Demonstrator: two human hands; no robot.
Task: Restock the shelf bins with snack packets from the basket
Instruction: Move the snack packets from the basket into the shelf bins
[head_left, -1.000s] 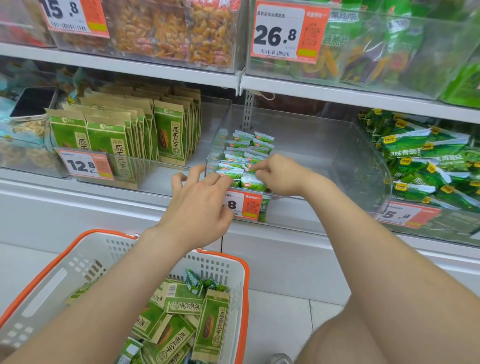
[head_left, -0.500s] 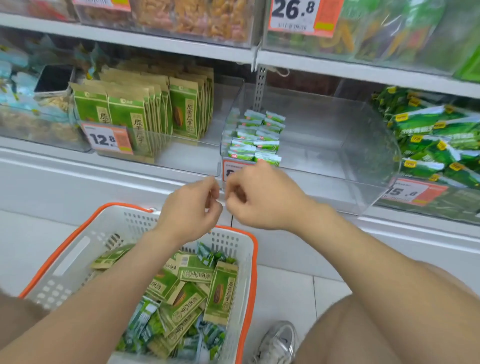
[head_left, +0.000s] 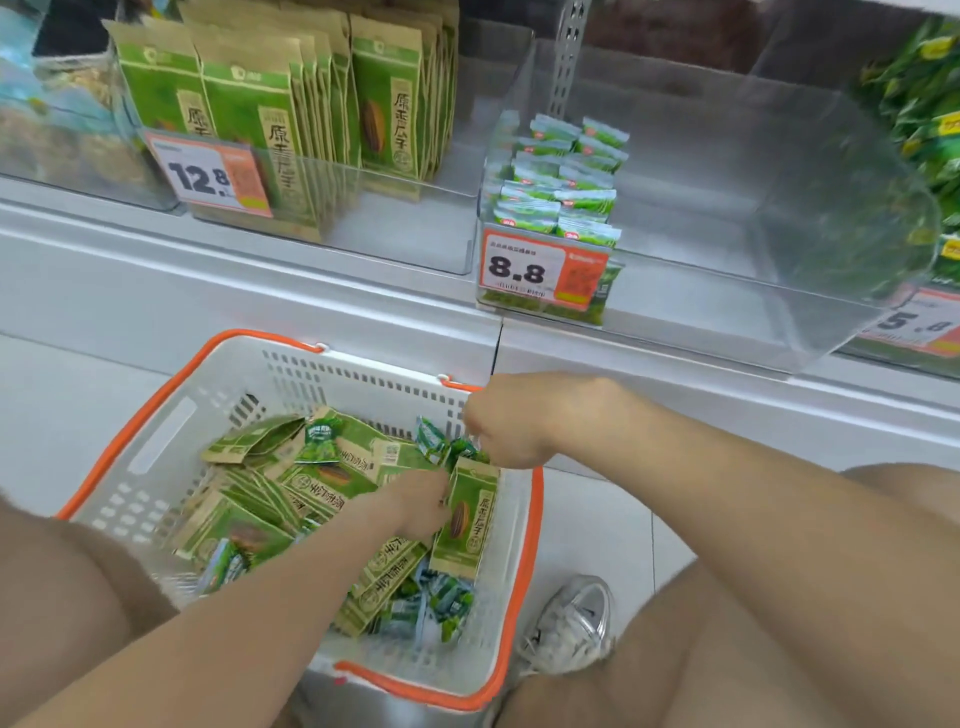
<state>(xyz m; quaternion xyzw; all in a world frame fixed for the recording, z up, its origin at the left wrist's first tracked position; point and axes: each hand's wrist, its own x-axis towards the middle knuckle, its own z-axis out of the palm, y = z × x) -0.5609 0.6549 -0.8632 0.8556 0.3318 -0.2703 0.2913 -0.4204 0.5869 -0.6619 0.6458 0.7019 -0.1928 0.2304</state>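
A white basket with an orange rim (head_left: 156, 410) stands on the floor below the shelf, holding several tall green-and-brown snack packets (head_left: 465, 517) and small green packets (head_left: 439, 444). My left hand (head_left: 415, 504) reaches down among the packets in the basket's middle; its fingers are buried and blurred. My right hand (head_left: 514, 421) is at the basket's far right corner, fingers curled round the small green packets there. Above, a clear shelf bin (head_left: 727, 208) tagged 8.8 holds two short rows of small green packets (head_left: 561, 182) at its left side.
A bin tagged 12.8 (head_left: 208, 179) to the left holds upright tall green-and-brown packets (head_left: 270, 104). Another bin of green packets (head_left: 914, 104) sits at the right. My knees frame the basket, and a silver shoe (head_left: 571, 623) is beside its right edge.
Both hands came away from the 8.8 bin and dropped into the basket. The view tilted down toward the basket.
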